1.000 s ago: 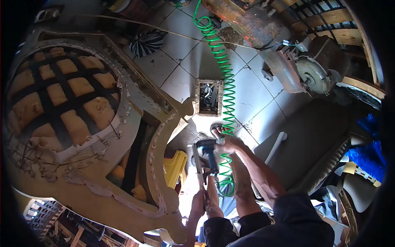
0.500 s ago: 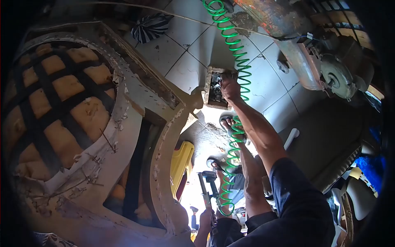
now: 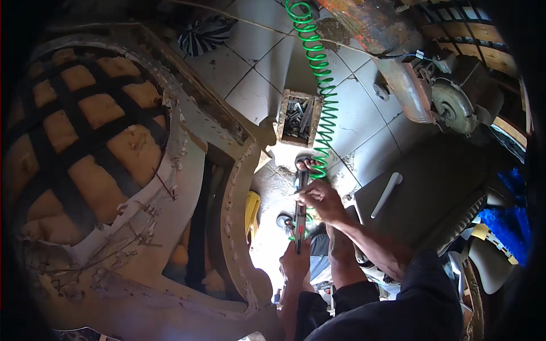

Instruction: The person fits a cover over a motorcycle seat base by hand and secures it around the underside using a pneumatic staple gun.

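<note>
Where the left grip (image 3: 295,263) ends, the stapler (image 3: 300,219) protrudes.

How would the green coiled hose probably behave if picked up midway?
The green coiled hose would probably stretch and bounce, being wound in spring-like loops. It is likely light for its length, since its tubing looks thin. Its many unsupported coils suggest it would sag.

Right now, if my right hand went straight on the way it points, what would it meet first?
Probably the pneumatic staple gun: your right hand points across it and overlaps it in this view, though depth leaves contact unclear.
</note>
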Tool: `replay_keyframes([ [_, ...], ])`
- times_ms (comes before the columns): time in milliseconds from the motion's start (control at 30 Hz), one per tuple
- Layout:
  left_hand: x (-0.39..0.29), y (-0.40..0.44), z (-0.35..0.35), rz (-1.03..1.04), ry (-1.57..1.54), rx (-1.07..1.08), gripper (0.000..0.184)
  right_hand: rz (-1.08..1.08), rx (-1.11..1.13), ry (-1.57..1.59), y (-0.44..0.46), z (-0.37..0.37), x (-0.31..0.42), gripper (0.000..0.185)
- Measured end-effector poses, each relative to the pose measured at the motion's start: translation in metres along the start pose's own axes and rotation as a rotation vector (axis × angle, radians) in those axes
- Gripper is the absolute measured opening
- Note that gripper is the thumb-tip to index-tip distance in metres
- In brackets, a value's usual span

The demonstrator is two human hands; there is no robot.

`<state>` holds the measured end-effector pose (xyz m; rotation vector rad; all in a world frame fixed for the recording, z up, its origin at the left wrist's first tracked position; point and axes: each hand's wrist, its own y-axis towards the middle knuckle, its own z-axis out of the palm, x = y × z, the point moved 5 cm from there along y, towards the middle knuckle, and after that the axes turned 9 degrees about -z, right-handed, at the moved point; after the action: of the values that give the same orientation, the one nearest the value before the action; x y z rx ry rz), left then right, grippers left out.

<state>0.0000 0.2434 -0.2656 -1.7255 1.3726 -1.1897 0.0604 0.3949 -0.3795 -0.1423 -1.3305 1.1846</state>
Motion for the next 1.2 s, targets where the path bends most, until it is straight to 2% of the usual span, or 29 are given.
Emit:
replay_keyframes([
  [67, -0.004, 0.003, -0.010, 0.043, -0.037, -0.023, 0.044, -0.165, -0.051, 0.297, -0.004, -0.001, 0.010, 0.016],
  [133, -0.002, 0.010, -0.021, 0.084, -0.004, -0.077, 0.043, -0.335, -0.064, 0.120, -0.009, -0.001, 0.045, 0.020],
  [267, 0.004, 0.016, -0.038, 0.118, -0.009, -0.103, 0.044, -0.395, -0.050, 0.238, -0.012, -0.003, 0.052, 0.016],
  [333, 0.010, 0.015, -0.040, 0.122, -0.034, -0.070, 0.041, -0.509, -0.039, 0.191, -0.014, -0.006, 0.050, 0.027],
  [367, 0.014, 0.016, -0.037, 0.118, -0.035, -0.070, 0.041, -0.447, -0.039, 0.131, -0.016, -0.008, 0.052, 0.027],
  [533, 0.028, 0.005, -0.026, 0.111, -0.025, -0.112, 0.039, -0.436, -0.059, 0.220, -0.021, -0.006, 0.041, 0.022],
  [600, 0.020, -0.004, -0.025, 0.140, -0.069, -0.117, 0.041, -0.500, 0.042, -0.504, -0.026, -0.001, 0.036, 0.015],
  [633, 0.017, -0.009, -0.024, 0.118, -0.030, -0.106, 0.041, -0.576, 0.095, -0.756, -0.027, 0.005, 0.033, 0.011],
  [733, 0.012, -0.014, -0.020, 0.115, -0.012, -0.102, 0.042, -0.521, 0.242, -0.983, -0.033, 0.017, 0.026, 0.022],
  [867, 0.010, -0.017, -0.018, 0.093, 0.012, -0.071, 0.043, -0.514, 0.245, -0.976, -0.033, 0.013, 0.020, 0.019],
  [933, 0.014, -0.014, -0.017, 0.094, 0.014, -0.065, 0.043, -0.692, 0.290, -1.016, -0.034, 0.017, 0.029, 0.022],
  [967, 0.016, -0.011, -0.017, 0.106, -0.006, -0.074, 0.044, -0.568, 0.363, -1.022, -0.030, 0.017, 0.027, 0.025],
  [1000, 0.018, -0.009, -0.017, 0.118, -0.025, -0.083, 0.044, -0.569, 0.361, -1.025, -0.029, 0.017, 0.032, 0.025],
  [1067, 0.022, -0.005, -0.018, 0.116, -0.032, -0.089, 0.044, -0.316, 0.396, -1.048, -0.023, 0.016, 0.034, 0.024],
  [1167, 0.026, 0.000, -0.019, 0.103, -0.053, -0.098, 0.043, -0.294, 0.277, -0.844, 0.020, -0.001, 0.020, 0.025],
  [1200, 0.029, 0.001, -0.018, 0.096, -0.066, -0.094, 0.043, -0.207, 0.228, -0.985, 0.044, -0.004, 0.031, 0.025],
])
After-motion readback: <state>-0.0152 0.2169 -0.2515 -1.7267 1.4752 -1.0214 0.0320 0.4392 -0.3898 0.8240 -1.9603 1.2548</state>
